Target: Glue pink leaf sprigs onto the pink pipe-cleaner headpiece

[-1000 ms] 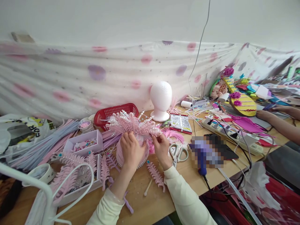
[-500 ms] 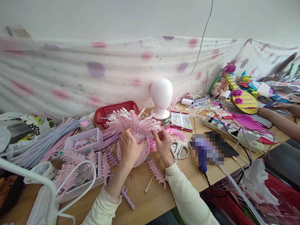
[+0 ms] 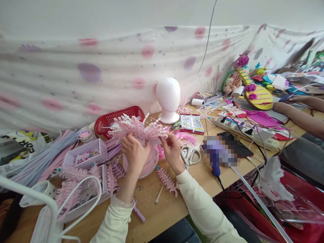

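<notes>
A pink headdress of fuzzy leaf shapes and pearl sprays stands on the table, with a row of pearls around its base. My left hand is closed on its near left side, fingers among the pink leaves. At the right edge of the headdress, my right hand pinches part of the trim; the exact piece between the fingertips is too small to tell. Just right of that hand lie grey-handled scissors. A loose pink leaf piece with a blue gem and a thin stick lie below.
Behind stands a white foam head beside a red basket. A purple glue gun, partly blurred, and a power strip are on the right. Lilac boxes and a white lamp arm occupy the left. Another person's hand works far right.
The view has shifted a little, so the scene sits further left and higher. Both hands stay at the headdress, with the right fingers still pinching its right edge.
</notes>
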{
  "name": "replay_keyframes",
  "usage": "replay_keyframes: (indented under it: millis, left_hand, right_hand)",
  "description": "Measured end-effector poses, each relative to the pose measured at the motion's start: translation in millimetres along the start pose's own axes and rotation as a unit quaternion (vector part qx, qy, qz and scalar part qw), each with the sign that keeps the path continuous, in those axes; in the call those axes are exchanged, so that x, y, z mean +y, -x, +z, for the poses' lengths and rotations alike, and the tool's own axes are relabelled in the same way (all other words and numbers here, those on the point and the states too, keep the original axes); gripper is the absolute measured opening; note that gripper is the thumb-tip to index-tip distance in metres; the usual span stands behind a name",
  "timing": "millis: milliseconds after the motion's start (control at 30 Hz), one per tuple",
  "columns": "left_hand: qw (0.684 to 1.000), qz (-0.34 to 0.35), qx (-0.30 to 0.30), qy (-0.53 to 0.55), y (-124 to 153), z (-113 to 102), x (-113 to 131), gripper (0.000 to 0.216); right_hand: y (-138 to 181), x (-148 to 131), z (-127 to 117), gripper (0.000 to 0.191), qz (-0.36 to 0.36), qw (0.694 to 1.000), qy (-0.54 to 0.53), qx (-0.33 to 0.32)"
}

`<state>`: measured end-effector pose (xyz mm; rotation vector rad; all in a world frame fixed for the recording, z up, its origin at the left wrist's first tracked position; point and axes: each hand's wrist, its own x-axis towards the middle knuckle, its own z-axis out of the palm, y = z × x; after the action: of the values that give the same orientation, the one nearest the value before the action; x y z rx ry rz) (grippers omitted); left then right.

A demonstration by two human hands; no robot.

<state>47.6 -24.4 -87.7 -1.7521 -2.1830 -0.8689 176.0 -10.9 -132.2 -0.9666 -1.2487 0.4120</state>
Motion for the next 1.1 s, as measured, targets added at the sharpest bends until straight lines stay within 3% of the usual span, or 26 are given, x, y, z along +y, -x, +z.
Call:
replay_keyframes:
  millis: [300, 533, 733, 933, 1000, 1100]
  left_hand:
    - [0.999, 0.015, 0.024, 0.041, 3.8, 7.0, -6.5, 0.055]
    - [0.993, 0.067, 0.045, 0.081, 24.6, 7.5, -30.5, 0.078]
    - [0.994, 0.056, 0.032, 0.093, 36.4, 6.0, -34.0, 0.077]
    - [0.984, 0.075, 0.042, 0.157, 52.0, -1.5, -43.2, 0.057]
    - [0.980, 0.083, 0.051, 0.175, 52.1, -5.7, -45.1, 0.043]
    - [0.976, 0.124, 0.044, 0.174, 45.5, -13.4, -41.5, 0.025]
  right_hand:
    - [1.0, 0.4, -1.4, 0.018, 0.017, 1.000, 0.012, -0.006]
    - [5.2, 1.3, -7.6, 0.028, 0.029, 0.999, 0.004, 0.026]
    - [16.1, -16.0, -28.9, 0.027, 0.034, 0.996, 0.017, 0.086]
    - [58.3, -42.1, -62.6, 0.025, 0.061, 0.986, 0.042, 0.148]
    - [71.7, -47.5, -71.4, 0.033, 0.071, 0.989, 0.079, 0.107]
    - [83.8, -50.3, -78.1, 0.043, 0.068, 0.984, 0.164, -0.030]
